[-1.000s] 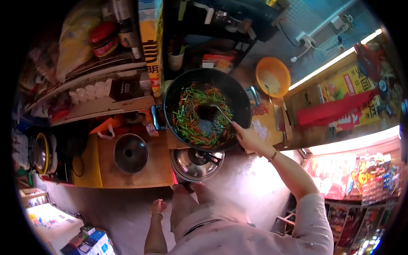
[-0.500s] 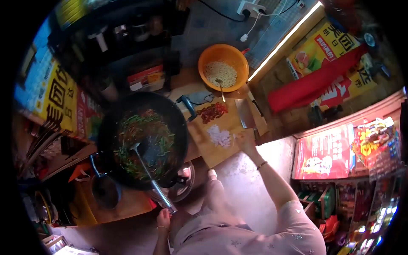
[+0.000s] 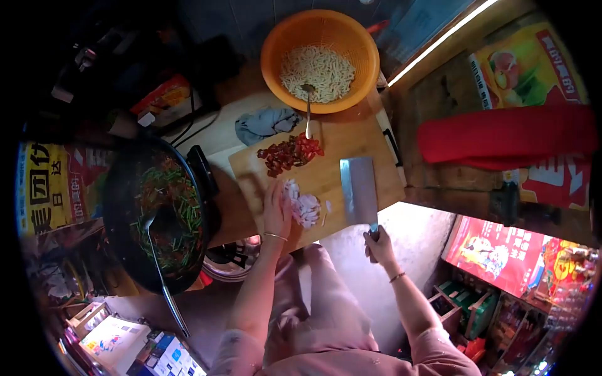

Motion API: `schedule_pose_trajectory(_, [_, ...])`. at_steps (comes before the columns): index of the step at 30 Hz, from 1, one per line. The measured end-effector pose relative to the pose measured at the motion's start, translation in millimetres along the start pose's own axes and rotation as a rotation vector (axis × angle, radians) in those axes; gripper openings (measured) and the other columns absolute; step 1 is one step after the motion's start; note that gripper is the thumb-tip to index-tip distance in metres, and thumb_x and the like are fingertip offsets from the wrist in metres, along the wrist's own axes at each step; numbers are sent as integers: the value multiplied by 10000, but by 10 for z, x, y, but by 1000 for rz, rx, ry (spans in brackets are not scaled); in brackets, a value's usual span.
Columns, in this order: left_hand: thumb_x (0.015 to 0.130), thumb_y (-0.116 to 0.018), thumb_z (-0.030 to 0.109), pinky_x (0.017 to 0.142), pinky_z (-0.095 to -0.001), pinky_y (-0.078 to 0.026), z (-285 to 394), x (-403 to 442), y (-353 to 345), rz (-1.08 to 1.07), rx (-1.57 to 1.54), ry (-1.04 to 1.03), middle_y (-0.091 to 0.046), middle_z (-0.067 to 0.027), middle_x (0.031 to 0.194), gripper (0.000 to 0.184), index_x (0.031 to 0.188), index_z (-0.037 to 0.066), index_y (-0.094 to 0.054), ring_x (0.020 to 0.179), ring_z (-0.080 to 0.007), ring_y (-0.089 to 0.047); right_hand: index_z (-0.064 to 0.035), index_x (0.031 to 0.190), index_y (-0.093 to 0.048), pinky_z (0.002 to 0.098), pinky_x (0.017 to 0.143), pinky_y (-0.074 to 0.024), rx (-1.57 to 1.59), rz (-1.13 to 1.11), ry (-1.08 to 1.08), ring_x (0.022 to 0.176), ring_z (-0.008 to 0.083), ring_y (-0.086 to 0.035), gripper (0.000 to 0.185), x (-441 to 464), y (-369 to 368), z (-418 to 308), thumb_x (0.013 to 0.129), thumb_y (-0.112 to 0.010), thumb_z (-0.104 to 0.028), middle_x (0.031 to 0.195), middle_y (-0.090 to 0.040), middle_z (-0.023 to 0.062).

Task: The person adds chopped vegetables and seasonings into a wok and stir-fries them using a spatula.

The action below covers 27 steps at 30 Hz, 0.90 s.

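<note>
My right hand is wrapped round the handle of a cleaver, whose broad blade lies over the right part of the wooden cutting board. Fingers stretched out, my left hand rests on the board against the left side of a pile of chopped pale onion. Farther back on the board sits a heap of chopped red peppers. To the left, a wok holds cooked green strips, and a long-handled metal spatula leans in it.
An orange plastic basket of noodles stands behind the board, with a spoon in it. A grey cloth lies left of it. Along the board's right edge is a dark-handled knife. Red cloth covers part of the right-hand surface.
My left hand has gone from beside the spatula's handle to the onion on the board. My right hand has left the onion's side and taken hold of the cleaver. The view has shifted.
</note>
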<state>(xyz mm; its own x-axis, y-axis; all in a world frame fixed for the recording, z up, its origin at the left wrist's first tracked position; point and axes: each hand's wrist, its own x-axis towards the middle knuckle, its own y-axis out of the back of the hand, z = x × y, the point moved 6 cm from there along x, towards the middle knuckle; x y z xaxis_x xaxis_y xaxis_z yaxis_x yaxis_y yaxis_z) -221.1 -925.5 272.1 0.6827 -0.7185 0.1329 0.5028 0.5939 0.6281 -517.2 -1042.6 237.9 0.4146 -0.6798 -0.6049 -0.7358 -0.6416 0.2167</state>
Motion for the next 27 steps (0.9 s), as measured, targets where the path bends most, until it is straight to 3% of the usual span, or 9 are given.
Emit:
schedule_pose_trajectory(3, [905, -404, 229, 1027, -404, -285, -111, 8, -132, 50, -49, 47, -414, -202, 1284, 422, 1261, 2, -411, 1200, -361, -376, -21, 822, -416, 275, 346, -377, -133, 100, -97, 389, 114, -493, 186, -204, -253, 88, 855, -555, -140, 495, -495, 43])
schedule_pose_trajectory(10, [926, -335, 247, 1026, -414, -280, 18, 29, -346, 99, -38, -9, -441, -207, 1259, 409, 1236, 2, -440, 1191, -360, -392, -1, 876, -449, 317, 417, -417, -169, 103, -159, 434, 169, -539, 237, -378, -877, 205, 852, -574, -200, 550, -555, 107])
schedule_pose_trajectory(12, [931, -322, 248, 1024, -410, -282, 38, 22, -329, 105, -60, -8, -440, -205, 1262, 409, 1233, 1, -445, 1190, -357, -394, 11, 842, -431, 351, 426, -446, -363, 106, 86, 446, 218, -576, 304, -390, -1072, 28, 849, -578, -256, 542, -553, 153])
schedule_pose_trajectory(13, [933, -312, 254, 1024, -404, -282, 24, 12, -313, 117, -104, 30, -438, -201, 1268, 415, 1235, 1, -445, 1193, -352, -395, 16, 854, -445, 395, 495, -462, -432, 126, 91, 551, 330, -607, 338, -434, -1133, 10, 843, -581, -293, 601, -576, 196])
schedule_pose_trajectory(16, [938, -301, 259, 1026, -392, -279, -35, -27, -299, 150, -189, 72, -436, -193, 1279, 422, 1234, -2, -450, 1201, -340, -394, 14, 850, -460, 414, 527, -459, -271, 65, -11, 596, 363, -607, 335, -525, -1290, -331, 839, -586, -296, 634, -587, 217])
schedule_pose_trajectory(20, [943, -301, 255, 1030, -381, -273, -52, -54, -197, 186, -326, 110, -439, -183, 1284, 416, 1214, -8, -476, 1210, -322, -393, 12, 831, -467, 414, 526, -455, -235, 14, 56, 571, 353, -603, 329, -509, -1431, -253, 839, -587, -294, 618, -585, 209])
schedule_pose_trajectory(22, [946, -305, 254, 1032, -378, -270, -41, -109, -174, 215, -356, 137, -443, -182, 1280, 413, 1193, -18, -493, 1209, -321, -394, 6, 803, -466, 382, 501, -451, -376, 84, 199, 498, 278, -587, 303, -554, -1381, -266, 834, -595, -266, 584, -572, 174])
schedule_pose_trajectory(24, [946, -315, 252, 1034, -375, -268, 46, -149, -129, 214, -507, 152, -444, -181, 1281, 409, 1191, -24, -492, 1215, -318, -390, 9, 797, -466, 382, 508, -450, -282, 43, 112, 500, 296, -581, 303, -695, -1331, -347, 826, -604, -259, 586, -569, 179])
schedule_pose_trajectory(27, [934, -355, 211, 1031, -370, -271, 413, -207, 160, 251, -457, 122, -452, -180, 1268, 377, 1197, -26, -485, 1216, -311, -392, 11, 801, -467, 359, 479, -445, -416, 55, 229, 485, 259, -579, 298, -956, -1205, -652, 817, -616, -247, 570, -571, 160])
